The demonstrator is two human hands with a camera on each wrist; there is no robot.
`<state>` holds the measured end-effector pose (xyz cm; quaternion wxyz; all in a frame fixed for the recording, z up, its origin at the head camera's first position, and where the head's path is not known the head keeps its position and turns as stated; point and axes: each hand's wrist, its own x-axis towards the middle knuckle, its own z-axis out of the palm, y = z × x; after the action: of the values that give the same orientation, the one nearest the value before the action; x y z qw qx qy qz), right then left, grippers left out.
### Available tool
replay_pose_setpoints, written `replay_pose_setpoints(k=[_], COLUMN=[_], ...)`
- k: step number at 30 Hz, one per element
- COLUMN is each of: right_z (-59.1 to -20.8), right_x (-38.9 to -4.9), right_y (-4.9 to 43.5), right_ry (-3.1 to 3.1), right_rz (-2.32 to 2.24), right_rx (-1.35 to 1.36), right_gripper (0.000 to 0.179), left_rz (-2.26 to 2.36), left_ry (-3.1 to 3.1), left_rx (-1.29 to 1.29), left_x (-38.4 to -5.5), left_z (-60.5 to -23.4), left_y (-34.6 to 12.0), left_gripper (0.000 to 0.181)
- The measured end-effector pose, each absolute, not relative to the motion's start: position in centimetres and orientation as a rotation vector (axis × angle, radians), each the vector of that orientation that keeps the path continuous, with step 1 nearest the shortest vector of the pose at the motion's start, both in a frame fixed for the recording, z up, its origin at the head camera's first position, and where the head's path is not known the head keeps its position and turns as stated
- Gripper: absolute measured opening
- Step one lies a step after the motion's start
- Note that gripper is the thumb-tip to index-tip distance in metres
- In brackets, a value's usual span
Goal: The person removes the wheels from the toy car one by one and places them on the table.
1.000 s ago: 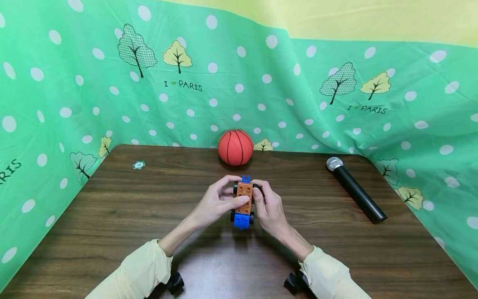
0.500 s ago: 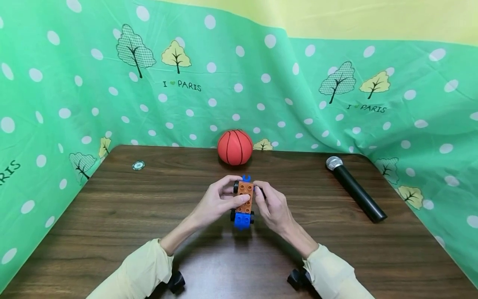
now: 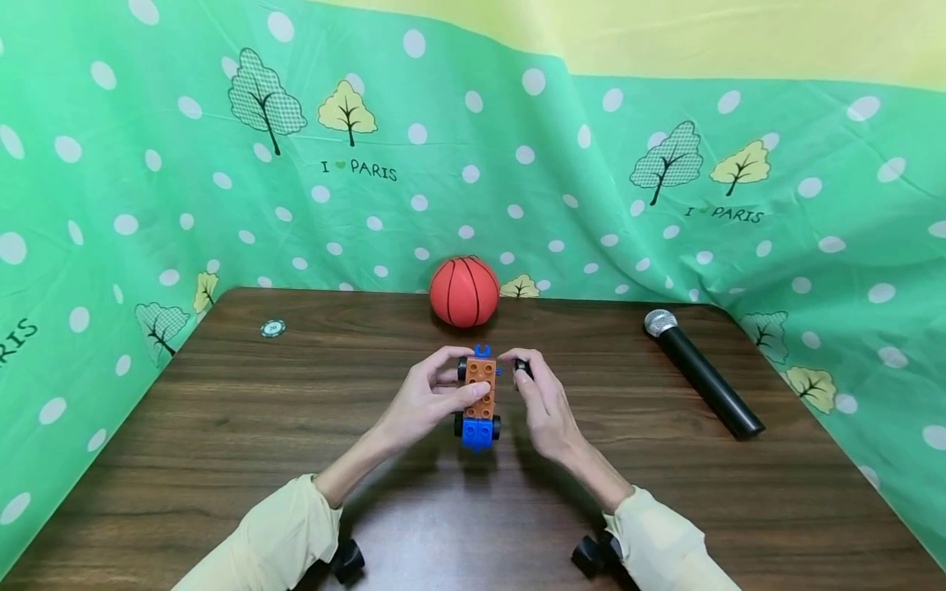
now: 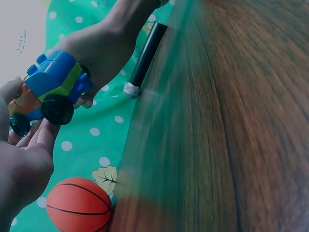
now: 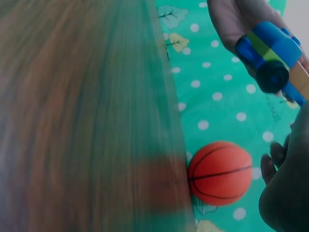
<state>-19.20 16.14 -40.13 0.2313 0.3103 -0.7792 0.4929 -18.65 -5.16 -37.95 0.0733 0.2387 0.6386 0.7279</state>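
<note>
My left hand [image 3: 415, 402] grips a toy car [image 3: 480, 390] made of orange and blue building blocks, its thumb across the orange studs and fingers beneath. The left wrist view adds a rounded blue block over a lime-green layer on the car [image 4: 54, 77]. A blue axle stub [image 3: 498, 372] sticks out bare at the car's far right corner, while black wheels show at the other corners. Just to the right, apart from the car, my right hand [image 3: 545, 410] pinches a small black wheel [image 3: 522, 366] between thumb and fingers.
A red toy basketball [image 3: 464, 292] sits at the table's back edge. A black microphone [image 3: 702, 373] with a silver head lies on the right, and a poker chip [image 3: 273, 328] at the back left. Green dotted cloth [image 3: 414, 197] hangs behind the dark wooden table [image 3: 222, 410].
The right hand has drawn the black wheel off the car's far right corner and moved right with it, baring the axle stub. The left hand keeps its grip, shifted very slightly left.
</note>
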Motion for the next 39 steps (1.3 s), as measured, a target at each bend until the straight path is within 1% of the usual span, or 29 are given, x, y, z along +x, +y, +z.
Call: replay_pose_setpoints(k=[3,6,8,16,23,33,39], right_z=[-40.2,-40.4,-40.5,-41.1,-42.0,-43.6,-44.0], right_x=[-19.5,-20.0,-20.3,-21.8,-23.2,-24.9,-25.7], right_y=[16.6,17.1,17.6,19.9,21.3,22.7,23.2], right_ry=[-2.152,-2.130,-2.125,-2.224,-2.259,-2.547,-2.615], right_rz=[1.328,1.269,1.215,0.948,0.737,0.669,0.691], right_rx=[0.842,0.836,0.823,0.792,0.754,0.559,0.522], right_gripper=[0.030,0.042,0.045,0.032,0.032,0.031,0.032], left_rz=[2.192,2.186,2.182,2.179,2.205,2.192,2.188], left_ry=[1.921,1.930,1.934,1.938,1.886,1.892,1.892], left_rx=[0.708,0.705,0.707,0.708,0.696,0.682,0.689], left_x=[-18.7,-18.7,-18.7,-18.6,-18.6,-18.7,-18.7], left_z=[-38.0,-38.1,-38.1,-38.1,-38.0,-38.1,-38.1], left_y=[-5.4,-5.6,-5.7,-6.0,-5.9,-5.9,-5.9], left_gripper=[0.041,0.041,0.041,0.041,0.042,0.042,0.043])
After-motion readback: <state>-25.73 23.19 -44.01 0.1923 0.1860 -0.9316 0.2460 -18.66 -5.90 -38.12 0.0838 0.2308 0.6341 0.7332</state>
